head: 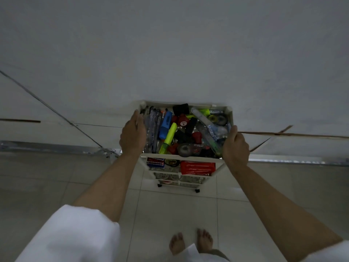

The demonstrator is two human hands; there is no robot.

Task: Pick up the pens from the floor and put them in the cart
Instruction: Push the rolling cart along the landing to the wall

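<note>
Gripping the white plastic tiered cart [186, 157] at centre frame, left hand [132, 134] and right hand [236, 145] are curled on its rims; slim, light pens [153, 127] are best pinched mid-barrel.

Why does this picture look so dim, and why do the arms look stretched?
Head view: the room light is low and greyish, so the white multi-tier plastic cart and its stationery look muted, with no glare or hard shadows. The wide-angle lens stretches the forearms toward the edges and bends the wall lines. The left hand and right hand look slightly soft.
</note>
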